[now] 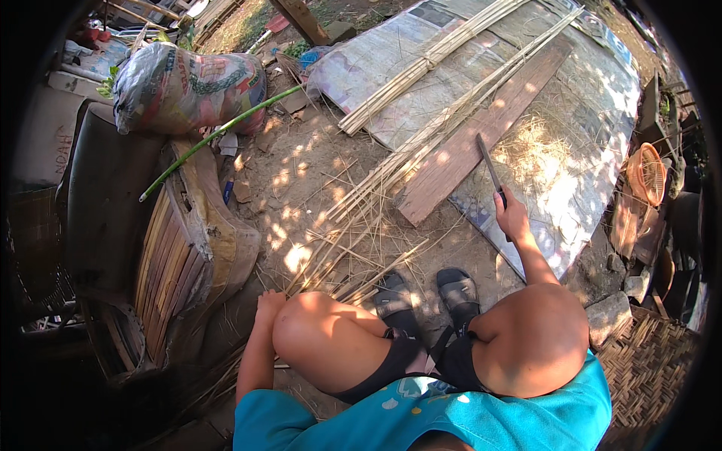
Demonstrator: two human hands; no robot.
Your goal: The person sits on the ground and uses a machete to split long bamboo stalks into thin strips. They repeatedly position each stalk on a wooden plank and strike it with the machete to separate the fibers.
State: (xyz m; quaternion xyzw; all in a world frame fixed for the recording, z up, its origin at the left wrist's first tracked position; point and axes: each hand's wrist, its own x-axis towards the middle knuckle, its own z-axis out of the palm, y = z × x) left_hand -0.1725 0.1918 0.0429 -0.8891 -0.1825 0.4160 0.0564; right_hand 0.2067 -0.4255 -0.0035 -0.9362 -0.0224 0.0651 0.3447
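Nearest, the L hand (271,302) was down beside the L knee (304,319), at the near ends of the long pale strips (444,129); its fingers were partly hidden, so can't tell if they were tog., apart or gripping a strip. Woven mat (654,361) was off to the R. Just past the knees, two sandalled feet stood on the ground w/ thin loose bits (376,244) scattered nr them. The R hand (514,218) was beyond the R knee, fingers wrapped tight round the dark handle of a knife (489,164); blade stuck out fwd of the fingers, its tip at the R edge of a brown plank (481,139), can't tell if touching. The strips ran from nr the L fingers out along the plank's L side, well L of the R fingers. Farther off, a tied bundle (421,66) lay on a printed sheet (391,52).
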